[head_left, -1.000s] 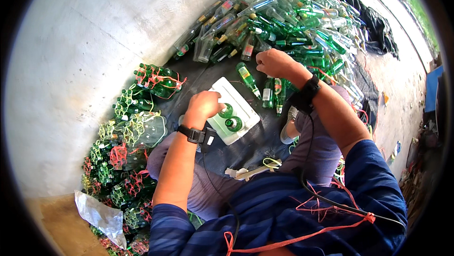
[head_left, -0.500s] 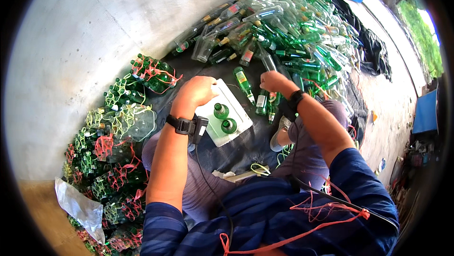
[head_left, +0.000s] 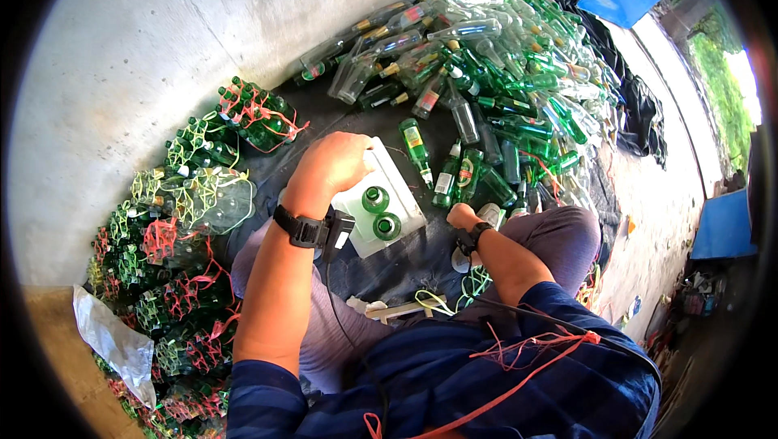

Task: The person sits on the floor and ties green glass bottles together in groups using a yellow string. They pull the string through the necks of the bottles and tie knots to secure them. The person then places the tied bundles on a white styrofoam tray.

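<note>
My left hand (head_left: 340, 162) is closed at the far left corner of a white tray-like block (head_left: 403, 226); its fingers curl out of sight, so what they hold is hidden. Two green bottles, a far one (head_left: 375, 199) and a near one (head_left: 387, 226), stand upright on the block, mouths toward me. Beside my right knee, my right hand (head_left: 464, 217) is closed at the neck end of a green bottle (head_left: 468, 171) with an oval label. Left of that lies another green bottle (head_left: 445, 179) with a white label. Farther off is a green bottle (head_left: 415, 147) with a yellow label.
A large heap of loose green and clear bottles (head_left: 519, 74) lies against the wall. Bottles bundled with red and yellow-green ties (head_left: 182, 252) are stacked at my left. Black sheeting (head_left: 324, 119) covers the ground. A pale wooden piece (head_left: 409, 308) and green string (head_left: 474, 285) lie before me.
My right hand has come down toward my knee, to the neck of the green bottle. My left hand stays at the white block's corner. The view has shifted slightly.
</note>
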Demonstrator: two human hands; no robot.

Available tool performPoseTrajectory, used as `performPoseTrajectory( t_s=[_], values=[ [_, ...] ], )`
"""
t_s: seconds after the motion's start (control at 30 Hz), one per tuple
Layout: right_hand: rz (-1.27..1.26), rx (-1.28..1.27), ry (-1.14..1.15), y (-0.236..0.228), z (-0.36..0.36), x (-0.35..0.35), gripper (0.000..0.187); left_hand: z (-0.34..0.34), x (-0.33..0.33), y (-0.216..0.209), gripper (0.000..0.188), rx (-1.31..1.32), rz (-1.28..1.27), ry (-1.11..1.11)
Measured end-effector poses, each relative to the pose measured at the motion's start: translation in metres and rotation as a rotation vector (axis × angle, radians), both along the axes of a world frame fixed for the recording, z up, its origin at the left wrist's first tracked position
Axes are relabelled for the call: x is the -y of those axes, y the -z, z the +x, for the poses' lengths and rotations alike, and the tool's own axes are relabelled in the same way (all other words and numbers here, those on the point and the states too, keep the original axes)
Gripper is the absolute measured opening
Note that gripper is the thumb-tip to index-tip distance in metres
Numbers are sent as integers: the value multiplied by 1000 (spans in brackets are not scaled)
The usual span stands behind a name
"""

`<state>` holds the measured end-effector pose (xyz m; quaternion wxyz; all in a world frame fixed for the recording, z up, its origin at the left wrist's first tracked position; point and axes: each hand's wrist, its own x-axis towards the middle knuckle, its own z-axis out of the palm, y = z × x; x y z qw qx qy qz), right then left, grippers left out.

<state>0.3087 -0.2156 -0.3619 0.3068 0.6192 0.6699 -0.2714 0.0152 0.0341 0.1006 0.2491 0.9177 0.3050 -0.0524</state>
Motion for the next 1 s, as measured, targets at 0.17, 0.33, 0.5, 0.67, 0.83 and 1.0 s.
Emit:
performPoseTrajectory(
  t_s=[0.17, 0.33, 0.5, 0.67, 0.83, 1.0],
  values=[
    [38, -25, 291, -1, -13, -9, 26, 4, 2, -8, 36, -28, 5, -5],
    [84, -45, 714, 43, -8, 15, 38, 7, 1, 0, 38, -41, 25, 32],
    [32, -93, 408, 45, -11, 6, 34, -1, 1, 2, 38, -55, 31, 10],
    [96, -203, 736, 35, -21, -10, 29, -10, -3, 22, 33, -58, 84, -26],
    [7, -15, 357, 73, -13, 0, 24, -2, -2, 32, 16, 24, 137, -4],
    [381, 13, 692, 38, -32, 13, 27, 6, -3, 25, 14, -1, 131, -17]
  ],
)
